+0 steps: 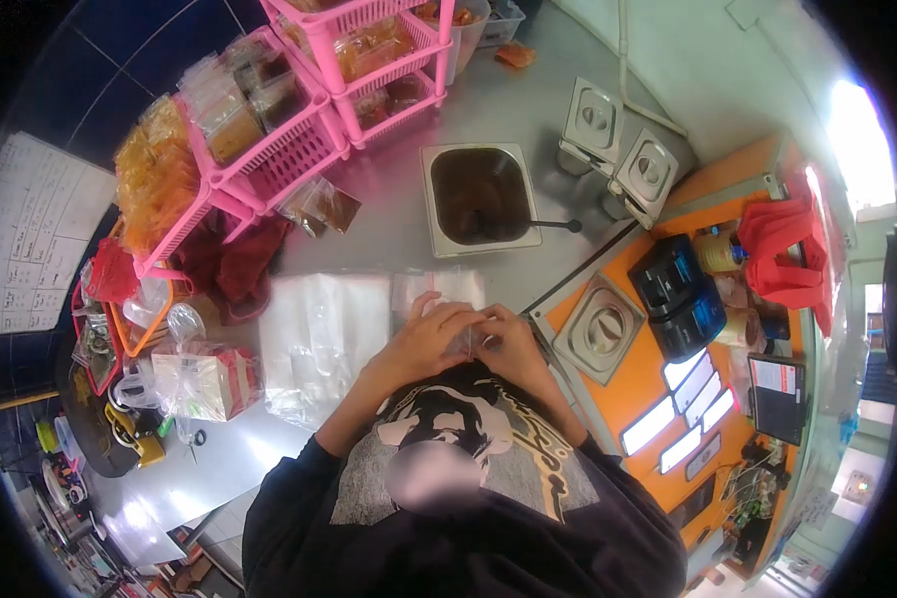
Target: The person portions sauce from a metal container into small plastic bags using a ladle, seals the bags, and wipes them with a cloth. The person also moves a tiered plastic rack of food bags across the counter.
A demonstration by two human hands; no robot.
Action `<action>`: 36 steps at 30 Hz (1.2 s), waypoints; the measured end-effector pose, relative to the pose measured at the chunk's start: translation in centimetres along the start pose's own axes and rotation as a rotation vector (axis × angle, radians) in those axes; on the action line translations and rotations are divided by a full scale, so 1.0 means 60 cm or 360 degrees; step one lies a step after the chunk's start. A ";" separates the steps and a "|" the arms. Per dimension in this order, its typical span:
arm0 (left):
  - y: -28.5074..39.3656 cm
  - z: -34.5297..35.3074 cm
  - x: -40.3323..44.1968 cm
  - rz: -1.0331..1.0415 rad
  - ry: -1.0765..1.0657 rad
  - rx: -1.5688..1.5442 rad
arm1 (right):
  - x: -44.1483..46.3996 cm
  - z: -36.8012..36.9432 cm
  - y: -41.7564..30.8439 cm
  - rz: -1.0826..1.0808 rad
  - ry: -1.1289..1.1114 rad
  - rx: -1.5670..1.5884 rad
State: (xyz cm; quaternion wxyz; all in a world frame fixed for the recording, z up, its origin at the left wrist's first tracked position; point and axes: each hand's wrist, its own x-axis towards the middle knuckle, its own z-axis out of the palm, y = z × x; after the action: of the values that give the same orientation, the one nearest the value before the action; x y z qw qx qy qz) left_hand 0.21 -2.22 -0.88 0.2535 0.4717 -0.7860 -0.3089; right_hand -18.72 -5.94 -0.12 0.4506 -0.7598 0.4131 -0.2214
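Close to my chest, at the front of the steel counter, both hands come together. My left hand [429, 339] is closed, its fingers bent towards the right one. My right hand [513, 347] pinches at the same spot. Between them shows a bit of a small clear plastic bag [465, 344], mostly hidden by the fingers. Just beyond my hands lies a stack of small clear zip bags [441, 287] with a red line. Left of it is a pile of larger clear plastic bags [321, 334].
A steel container [427, 199] of dark liquid with a ladle sits ahead. Pink racks [279, 164] with filled packets stand at back left, a filled packet [321, 204] before them. At right, a steel lid [600, 329] and several phones [648, 426] lie on an orange surface.
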 end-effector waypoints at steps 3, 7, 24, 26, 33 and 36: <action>-0.009 -0.006 0.000 -0.0016 0.0071 -0.0094 | 0.015 -0.022 0.046 -0.0163 0.0416 0.0263; -0.007 -0.020 -0.003 -0.0182 0.0429 -0.0408 | 0.075 -0.083 0.068 0.0161 0.1465 0.0720; -0.005 -0.029 -0.024 -0.0243 0.0609 -0.0676 | 0.172 -0.133 0.129 0.0033 0.0765 0.1028; -0.008 -0.027 -0.023 -0.0186 0.0694 -0.0565 | 0.171 -0.139 0.137 0.0114 0.0743 0.1154; -0.008 -0.031 -0.023 -0.0241 0.0693 -0.0708 | 0.167 -0.154 0.172 0.0459 0.0948 0.1692; -0.013 -0.029 -0.021 -0.0195 0.0703 -0.0688 | 0.160 -0.157 0.199 0.0502 0.0925 0.1907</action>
State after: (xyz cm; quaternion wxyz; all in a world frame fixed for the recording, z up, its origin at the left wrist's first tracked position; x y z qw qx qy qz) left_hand 2.41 -1.78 -0.37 0.4934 0.5092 -0.5980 -0.3736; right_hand -25.14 -21.61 -6.12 0.6910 -0.2197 0.4293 -0.5385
